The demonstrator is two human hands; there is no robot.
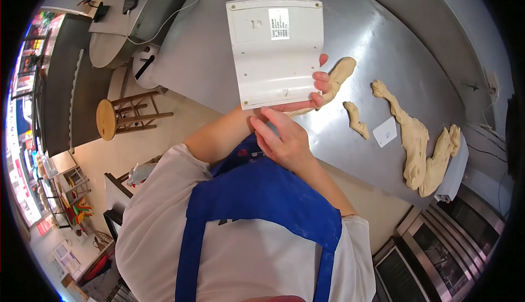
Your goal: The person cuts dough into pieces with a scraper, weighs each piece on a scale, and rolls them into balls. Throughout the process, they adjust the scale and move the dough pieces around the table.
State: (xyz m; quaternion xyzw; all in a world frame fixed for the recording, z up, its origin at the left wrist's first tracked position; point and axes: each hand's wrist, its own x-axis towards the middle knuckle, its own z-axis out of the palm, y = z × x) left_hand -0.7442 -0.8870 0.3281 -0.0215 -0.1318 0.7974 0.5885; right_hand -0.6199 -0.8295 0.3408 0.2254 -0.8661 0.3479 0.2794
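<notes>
A flat white plastic device [273, 56] is raised over the bench, its back towards me. Small screws dot that back, and a printed label sits near its top; its front is hidden, so I cannot tell what kind of device it is. My left hand [321, 83] grips it from behind, fingertips curling round the right edge. Just below the bottom edge is my right hand [284, 140], fingers apart and slightly bent, close to my left wrist. Behind the device, partly covered, a long dough piece [342, 72] lies on the metal bench [197, 56].
To the right lie a small dough strip [356, 121], a white scraper [385, 132] and larger dough lengths [415, 149]. A long pale box [455, 168] borders the bench's right end, near ovens [437, 242]. A wooden stool [106, 119] stands left.
</notes>
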